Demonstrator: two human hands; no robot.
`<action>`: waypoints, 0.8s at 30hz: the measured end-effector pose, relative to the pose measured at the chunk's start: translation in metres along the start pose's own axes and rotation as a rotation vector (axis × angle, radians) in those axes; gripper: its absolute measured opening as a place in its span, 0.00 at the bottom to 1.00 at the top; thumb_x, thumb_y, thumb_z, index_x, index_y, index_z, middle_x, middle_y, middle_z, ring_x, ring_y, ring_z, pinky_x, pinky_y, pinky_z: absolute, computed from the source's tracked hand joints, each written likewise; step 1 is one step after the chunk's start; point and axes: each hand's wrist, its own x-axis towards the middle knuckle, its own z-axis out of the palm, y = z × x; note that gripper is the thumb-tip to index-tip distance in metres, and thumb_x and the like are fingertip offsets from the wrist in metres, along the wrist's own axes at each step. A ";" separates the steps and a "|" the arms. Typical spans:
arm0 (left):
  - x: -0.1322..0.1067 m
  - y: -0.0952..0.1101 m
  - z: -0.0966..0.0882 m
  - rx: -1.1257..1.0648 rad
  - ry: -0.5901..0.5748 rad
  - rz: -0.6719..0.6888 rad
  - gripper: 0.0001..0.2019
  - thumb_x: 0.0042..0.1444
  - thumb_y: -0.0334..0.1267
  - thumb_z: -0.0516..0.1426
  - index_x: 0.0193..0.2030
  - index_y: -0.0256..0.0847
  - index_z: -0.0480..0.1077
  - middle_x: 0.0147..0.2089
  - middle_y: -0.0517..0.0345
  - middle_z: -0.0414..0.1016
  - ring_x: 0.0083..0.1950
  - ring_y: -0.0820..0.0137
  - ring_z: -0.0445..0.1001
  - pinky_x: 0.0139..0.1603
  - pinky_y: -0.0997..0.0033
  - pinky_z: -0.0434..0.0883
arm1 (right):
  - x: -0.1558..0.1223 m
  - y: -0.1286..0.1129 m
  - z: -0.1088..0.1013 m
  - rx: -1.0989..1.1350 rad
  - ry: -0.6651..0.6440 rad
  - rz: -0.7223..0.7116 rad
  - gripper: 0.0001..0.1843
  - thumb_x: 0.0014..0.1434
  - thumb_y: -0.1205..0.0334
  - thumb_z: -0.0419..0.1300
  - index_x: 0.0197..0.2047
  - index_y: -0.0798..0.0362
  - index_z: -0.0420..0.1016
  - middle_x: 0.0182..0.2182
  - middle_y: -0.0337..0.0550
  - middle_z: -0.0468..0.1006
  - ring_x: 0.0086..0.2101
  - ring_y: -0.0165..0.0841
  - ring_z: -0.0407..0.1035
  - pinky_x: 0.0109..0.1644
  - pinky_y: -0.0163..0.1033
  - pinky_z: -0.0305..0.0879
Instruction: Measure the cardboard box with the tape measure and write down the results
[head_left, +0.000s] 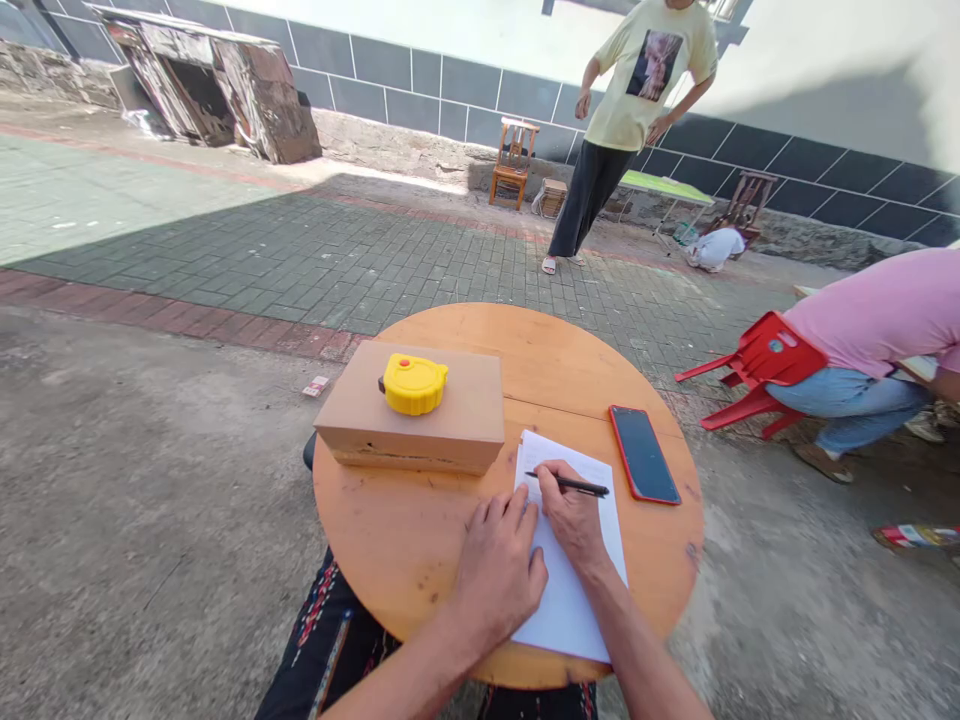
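My right hand (pixel 571 512) is closed around a black pen (pixel 571 485), whose tip rests on a white sheet of paper (pixel 574 590) on the round wooden table (pixel 420 540). My left hand (pixel 499 570) lies flat with fingers spread on the paper's left edge, holding nothing. A brown rectangular block (pixel 457 420) sits on the table just beyond the paper. A yellow tape measure (pixel 413 384) rests on top of the block. A red phone (pixel 643 452) lies face up to the right of the paper.
A person in a pink shirt (pixel 877 320) crouches at the right beside a tipped red plastic chair (pixel 757 365). Another person in a yellow shirt (pixel 645 90) stands at the back. A wooden chair (pixel 514 160) stands by the tiled wall.
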 end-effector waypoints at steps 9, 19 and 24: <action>0.000 0.000 -0.001 -0.001 -0.001 0.000 0.22 0.57 0.37 0.53 0.59 0.39 0.65 0.66 0.52 0.63 0.60 0.56 0.60 0.61 0.54 0.59 | 0.000 -0.003 -0.001 0.019 -0.004 -0.002 0.13 0.61 0.54 0.53 0.29 0.51 0.71 0.15 0.31 0.63 0.19 0.30 0.59 0.25 0.35 0.58; -0.001 0.000 -0.001 0.010 0.006 0.002 0.21 0.57 0.37 0.53 0.58 0.40 0.65 0.66 0.52 0.62 0.60 0.57 0.60 0.62 0.55 0.59 | -0.001 -0.006 -0.003 0.025 0.058 0.019 0.14 0.61 0.54 0.53 0.28 0.51 0.70 0.14 0.31 0.64 0.20 0.31 0.60 0.26 0.36 0.58; -0.001 0.001 -0.002 0.004 0.006 0.002 0.21 0.57 0.37 0.53 0.58 0.40 0.65 0.66 0.52 0.62 0.60 0.57 0.60 0.62 0.54 0.59 | 0.000 -0.007 -0.002 0.023 0.055 0.021 0.13 0.61 0.54 0.54 0.28 0.51 0.70 0.14 0.32 0.64 0.20 0.31 0.61 0.27 0.36 0.59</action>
